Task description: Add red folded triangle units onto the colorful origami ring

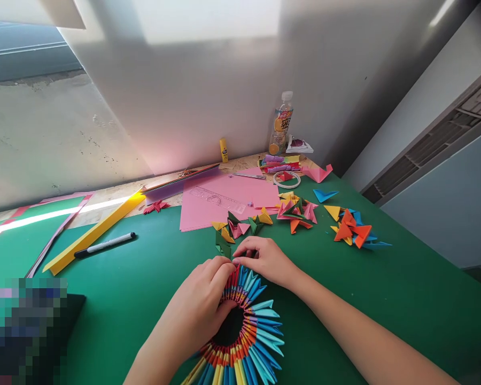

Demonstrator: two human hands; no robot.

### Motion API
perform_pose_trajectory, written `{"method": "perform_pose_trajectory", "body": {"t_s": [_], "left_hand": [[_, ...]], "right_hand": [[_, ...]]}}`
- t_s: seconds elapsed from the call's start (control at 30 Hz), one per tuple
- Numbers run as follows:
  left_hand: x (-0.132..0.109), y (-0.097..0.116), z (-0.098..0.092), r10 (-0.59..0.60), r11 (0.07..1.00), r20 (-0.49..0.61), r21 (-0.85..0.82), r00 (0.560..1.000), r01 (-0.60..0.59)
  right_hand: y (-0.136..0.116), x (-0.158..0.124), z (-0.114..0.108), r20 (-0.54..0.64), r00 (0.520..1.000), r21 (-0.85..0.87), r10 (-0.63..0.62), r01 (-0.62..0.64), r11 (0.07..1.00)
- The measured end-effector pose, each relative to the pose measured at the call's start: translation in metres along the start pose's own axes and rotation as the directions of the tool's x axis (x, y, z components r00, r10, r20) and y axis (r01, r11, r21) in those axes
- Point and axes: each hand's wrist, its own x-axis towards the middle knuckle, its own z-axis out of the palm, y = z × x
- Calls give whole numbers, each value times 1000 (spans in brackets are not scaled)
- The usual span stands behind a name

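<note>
A ring of folded paper pieces (260, 337) in blue, yellow, orange and red lies low in the middle of the view, with a round hole at its centre. My left hand (202, 294) grips its upper left side, the thumb reaching into the hole. At the ring's top edge, my right hand (264, 260) has its thumb and index finger pinched together beside the left fingertips; whatever is between them is too small to make out. Just beyond the hands are loose green, yellow and pink folded pieces (239, 226).
Pink sheets (192, 214) carry a clear ruler (218, 200). Blue and orange pieces (350, 229) lie right, near a tape roll (286, 179). A bottle (281, 125) and glue stick (223, 150) stand behind. Left are a marker (105, 245), yellow strip (98, 230) and blurred dark object (70, 321).
</note>
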Motion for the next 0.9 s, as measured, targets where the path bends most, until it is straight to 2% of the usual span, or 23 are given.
{"method": "perform_pose_trajectory", "body": {"t_s": [0.13, 0.23, 0.37, 0.43, 0.5, 0.57, 0.7, 0.8, 0.9], "left_hand": [[0, 0, -1, -6, 1000, 7, 1, 1000, 6], [0, 0, -2, -4, 1000, 13, 4, 1000, 4], [-1, 0, -3, -19, 1000, 27, 9, 999, 19], [-1, 1, -3, -25, 1000, 30, 13, 999, 25], [-1, 2, -4, -30, 999, 28, 17, 999, 30], [-1, 3, -5, -41, 999, 24, 22, 999, 41], [-3, 4, -6, -72, 997, 14, 27, 997, 72], [-4, 3, -5, -89, 996, -4, 31, 996, 89], [-4, 2, -4, -74, 996, -23, 39, 997, 75]], "right_hand": [[5, 6, -2, 59, 998, -10, -11, 11, 1000], [5, 9, -2, 82, 996, -79, -34, 40, 996], [0, 9, -1, 97, 992, -176, -76, 92, 980], [-2, 7, 0, 79, 993, -168, -85, 97, 981], [-2, 5, -1, 50, 998, -74, -50, 53, 996], [-1, 4, -1, 25, 999, 96, 22, -24, 995], [2, 5, -3, -33, 997, 396, 75, -56, 917], [2, 5, -5, -51, 995, 516, 84, -46, 856], [-1, 5, -7, -48, 994, 564, 101, -56, 824]]}}
